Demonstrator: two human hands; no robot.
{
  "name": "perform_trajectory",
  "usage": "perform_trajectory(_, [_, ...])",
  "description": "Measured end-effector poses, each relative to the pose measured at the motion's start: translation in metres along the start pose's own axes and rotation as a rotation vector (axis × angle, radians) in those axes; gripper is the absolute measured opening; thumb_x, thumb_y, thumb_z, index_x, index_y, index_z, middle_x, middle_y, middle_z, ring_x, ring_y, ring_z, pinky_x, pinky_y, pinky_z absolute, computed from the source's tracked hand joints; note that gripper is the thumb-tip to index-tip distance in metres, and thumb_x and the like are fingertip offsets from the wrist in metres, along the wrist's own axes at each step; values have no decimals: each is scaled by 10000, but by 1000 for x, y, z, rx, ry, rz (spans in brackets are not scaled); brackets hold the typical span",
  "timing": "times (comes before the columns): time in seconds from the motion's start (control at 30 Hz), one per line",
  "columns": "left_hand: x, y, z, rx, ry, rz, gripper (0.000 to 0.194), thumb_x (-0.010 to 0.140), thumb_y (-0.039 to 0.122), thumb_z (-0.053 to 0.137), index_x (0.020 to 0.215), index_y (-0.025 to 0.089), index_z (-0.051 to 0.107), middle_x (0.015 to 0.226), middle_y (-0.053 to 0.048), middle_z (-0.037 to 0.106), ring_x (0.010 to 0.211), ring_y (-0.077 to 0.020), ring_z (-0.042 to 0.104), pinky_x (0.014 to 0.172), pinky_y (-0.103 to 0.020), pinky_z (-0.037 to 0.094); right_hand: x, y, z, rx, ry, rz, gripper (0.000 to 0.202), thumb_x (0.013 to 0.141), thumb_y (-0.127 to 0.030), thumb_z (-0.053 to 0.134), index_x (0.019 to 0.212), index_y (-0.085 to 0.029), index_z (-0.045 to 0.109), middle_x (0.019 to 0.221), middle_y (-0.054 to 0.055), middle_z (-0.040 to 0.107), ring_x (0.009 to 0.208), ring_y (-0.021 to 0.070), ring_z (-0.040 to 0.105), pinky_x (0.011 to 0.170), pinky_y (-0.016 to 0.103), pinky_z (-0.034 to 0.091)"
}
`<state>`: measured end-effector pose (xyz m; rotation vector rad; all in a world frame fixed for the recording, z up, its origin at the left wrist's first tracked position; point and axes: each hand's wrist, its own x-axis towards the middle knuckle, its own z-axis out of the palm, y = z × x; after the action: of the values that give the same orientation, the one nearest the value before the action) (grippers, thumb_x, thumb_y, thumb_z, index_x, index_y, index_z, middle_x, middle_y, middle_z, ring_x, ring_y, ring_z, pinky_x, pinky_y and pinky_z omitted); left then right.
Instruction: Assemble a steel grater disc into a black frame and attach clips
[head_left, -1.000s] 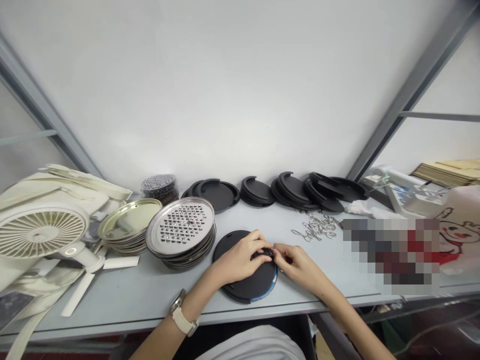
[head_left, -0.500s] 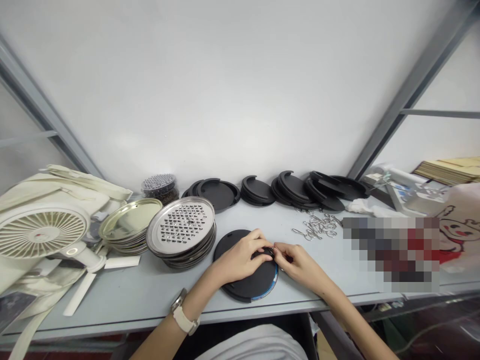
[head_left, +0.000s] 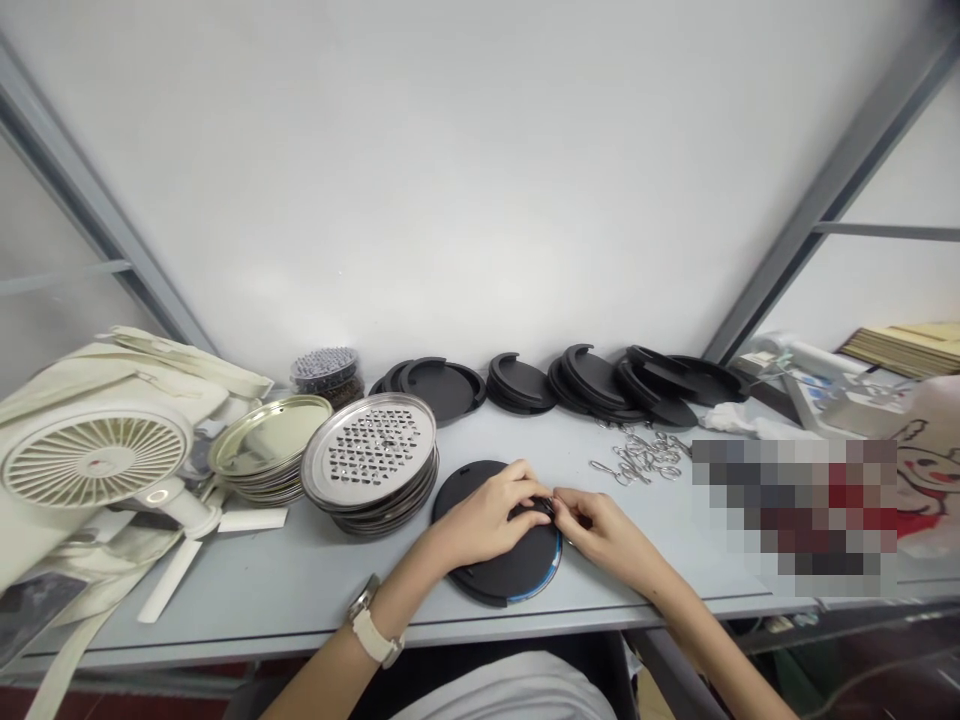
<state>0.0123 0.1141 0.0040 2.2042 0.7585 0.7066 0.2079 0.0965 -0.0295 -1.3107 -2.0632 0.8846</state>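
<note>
A round black disc with a blue strip along its right edge lies flat near the table's front edge. My left hand rests over the disc, its thumb and fingers closed on a small dark piece near the right rim. Against that same spot, my right hand is pinched at the disc's right edge; what it holds is too small to make out. Behind and right of my hands lies a pile of silvery metal clips.
Left of the disc stand a stack of perforated metal plates, gold-coloured lids and a white fan. Black round trays line the wall. At the right are a white box and a printed bag.
The view has shifted slightly, so the things appear a little further right. Both hands keep nearly the same hold at the disc's right rim.
</note>
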Motion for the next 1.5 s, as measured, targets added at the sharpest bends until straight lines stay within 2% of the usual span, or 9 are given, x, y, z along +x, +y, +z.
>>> perform_trajectory(0.5, [-1,0,0,-24,2,-13,218,876,192,578,1092,197,610,1043,-46,539,911,-166,612,834,-283,490,0,-1,0,53,28,11,330,925,-370,371,647,-195,406,574,-63,295,534,105,289,495,228,223])
perform_trajectory(0.7, [-2,0,0,-8,13,-14,244,856,200,597,1099,192,613,1033,-41,539,902,-155,608,832,-269,494,-1,-1,-1,24,42,6,346,930,-363,359,625,-201,344,574,-66,271,531,100,276,497,229,223])
perform_trajectory(0.93, [-2,1,-1,-16,23,-30,359,808,209,647,1155,204,558,1094,-47,542,918,-163,611,844,-292,503,0,-6,-2,9,33,-44,345,960,-386,331,729,-183,488,595,-41,413,553,119,364,521,238,269])
perform_trajectory(1.17, [0,4,-2,-27,19,0,362,818,150,617,1168,204,542,1131,-50,574,878,-153,612,817,-285,512,0,-3,-2,-11,38,-37,335,936,-344,356,642,-192,403,573,-51,367,540,112,333,504,234,255])
perform_trajectory(1.37, [1,10,-3,-41,20,-5,352,811,104,609,1143,217,581,1129,-45,610,877,-161,617,815,-294,521,0,-4,-2,7,42,-32,312,915,-343,374,661,-183,462,576,-41,412,546,119,354,509,231,271])
perform_trajectory(1.5, [0,9,-3,-15,25,-18,354,809,111,623,1144,216,581,1107,-42,620,886,-162,618,829,-292,514,0,-5,-2,9,41,-25,315,911,-346,372,650,-185,447,571,-43,402,548,120,363,512,231,273])
